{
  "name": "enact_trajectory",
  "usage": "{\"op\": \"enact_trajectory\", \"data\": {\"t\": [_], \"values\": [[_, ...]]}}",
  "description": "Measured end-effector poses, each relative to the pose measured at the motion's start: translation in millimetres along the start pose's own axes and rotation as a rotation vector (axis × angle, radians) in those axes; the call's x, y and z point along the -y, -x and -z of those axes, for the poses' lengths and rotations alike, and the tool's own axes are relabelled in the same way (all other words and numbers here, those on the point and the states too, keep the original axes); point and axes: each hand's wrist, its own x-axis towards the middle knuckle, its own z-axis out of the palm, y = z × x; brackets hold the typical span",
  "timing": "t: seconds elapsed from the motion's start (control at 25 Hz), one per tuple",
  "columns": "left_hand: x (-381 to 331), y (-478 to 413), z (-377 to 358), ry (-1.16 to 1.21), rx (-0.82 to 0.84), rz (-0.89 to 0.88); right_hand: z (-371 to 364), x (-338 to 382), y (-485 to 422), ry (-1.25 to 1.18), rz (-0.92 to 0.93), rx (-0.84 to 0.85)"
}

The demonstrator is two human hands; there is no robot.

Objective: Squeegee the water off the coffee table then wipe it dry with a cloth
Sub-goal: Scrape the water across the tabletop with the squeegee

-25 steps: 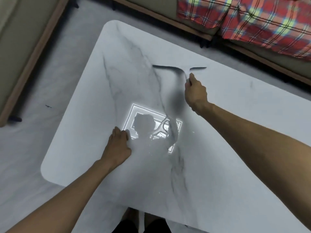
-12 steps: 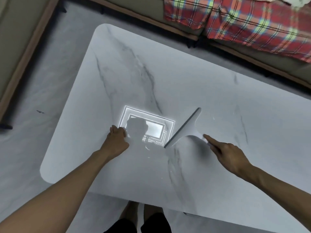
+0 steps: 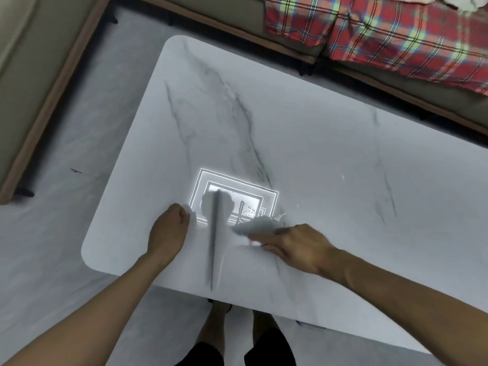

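A white marble coffee table (image 3: 317, 143) fills the view. My right hand (image 3: 295, 245) grips the pale handle of a squeegee (image 3: 214, 239), whose long grey blade is blurred and runs from near the ceiling light's reflection down to the table's near edge. Small water drops and a wet streak glint beside the blade at the reflection. My left hand (image 3: 169, 228) rests on the tabletop left of the blade, its fingers curled under and holding nothing. No cloth is in view.
A sofa with a red plaid blanket (image 3: 383, 35) stands beyond the table's far edge. Another sofa's wooden frame (image 3: 50, 107) runs along the left. Grey floor (image 3: 66, 247) lies between it and the table. My feet (image 3: 237, 334) stand at the near edge.
My right hand has drawn the squeegee from the table's far middle toward the near edge and swung the blade to point nearly straight at me. My left hand stayed put.
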Motion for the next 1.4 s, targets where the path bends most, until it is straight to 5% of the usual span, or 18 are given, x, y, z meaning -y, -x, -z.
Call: {"op": "enact_trajectory", "data": {"t": [0.12, 0.28, 0.48, 0.64, 0.8, 0.92, 1.08, 1.24, 1.4], "values": [[14.3, 8.1, -5.4, 0.004, -0.024, 0.013, -31.8, 36.5, -39.5, 0.14, 0.215, 0.066], [20.2, 20.1, -27.9, -0.014, -0.009, -0.026, -44.8, 20.0, -43.4, 0.152, 0.201, -0.018], [-1.0, 21.5, -67.9, -0.216, 0.135, -0.113, -38.2, -44.4, 14.6, 0.005, -0.019, -0.131], [-18.2, 23.4, -89.8, -0.31, 0.332, 0.018, -43.7, -98.3, 83.8, 0.021, -0.304, -0.139], [-28.3, 29.9, -87.5, -0.31, 0.308, 0.01, -48.5, -116.5, 135.7, -0.049, -0.49, -0.179], [-26.6, 40.9, -77.3, -0.152, 0.121, -0.015, -52.4, -87.9, 128.2, -0.086, -0.374, -0.174], [-0.3, 55.4, -64.1, -0.098, -0.013, 0.104, -75.5, -17.4, 61.5, -0.087, -0.001, -0.097], [13.5, 71.6, -75.0, -0.048, 0.013, 0.214, -104.7, 26.7, 9.9, 0.087, 0.211, -0.005], [10.8, 89.7, -100.7, -0.168, 0.094, 0.156, -106.4, -12.9, 34.1, 0.087, 0.212, -0.066]]}}
